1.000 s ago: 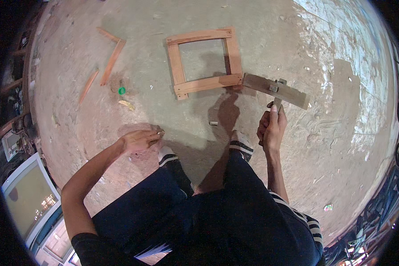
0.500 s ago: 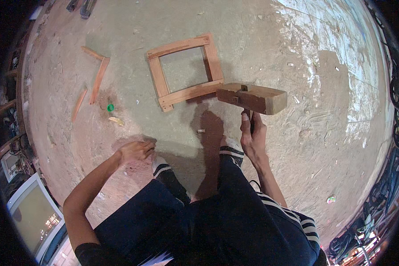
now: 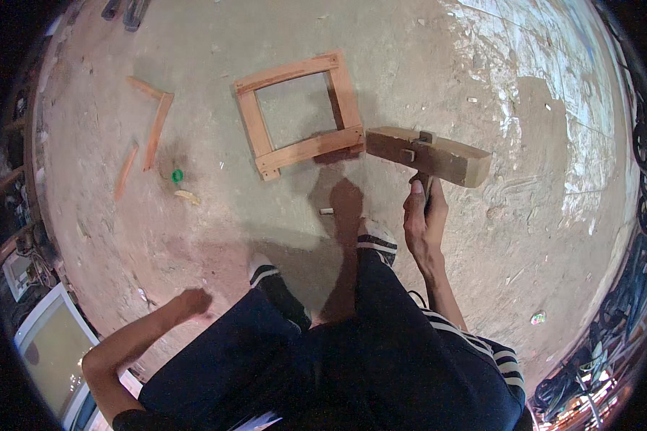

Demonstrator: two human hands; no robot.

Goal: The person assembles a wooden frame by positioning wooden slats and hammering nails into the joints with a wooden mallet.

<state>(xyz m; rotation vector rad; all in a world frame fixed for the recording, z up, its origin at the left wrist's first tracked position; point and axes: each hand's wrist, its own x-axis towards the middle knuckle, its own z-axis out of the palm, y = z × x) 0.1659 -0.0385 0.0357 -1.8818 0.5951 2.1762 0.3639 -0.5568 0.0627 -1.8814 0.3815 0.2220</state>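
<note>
My right hand [image 3: 425, 219] is wrapped around the handle of a wooden mallet [image 3: 431, 156]. The mallet's blocky head is held up beside the near right corner of a four-sided wooden frame [image 3: 302, 154]. That frame lies on the floor ahead of me, built of reddish-brown slats with overlapping corners. My left hand [image 3: 193, 304] hangs over the floor left of my knee, away from the frame. Its fingers are turned away and blurred, so what they do is hidden.
Thin wood strips [image 3: 158, 131] lie at the left, near a green ring [image 3: 178, 175] and a yellowish curved scrap [image 3: 187, 197]. A small pale piece [image 3: 326, 212] rests between my feet. A screen-like panel [image 3: 54, 352] stands lower left; dark tangled clutter [image 3: 604, 345] lines the right edge.
The mallet in my right hand has moved right, off the frame's near corner. My left hand has drawn back to the left and toward me. The frame looks much the same.
</note>
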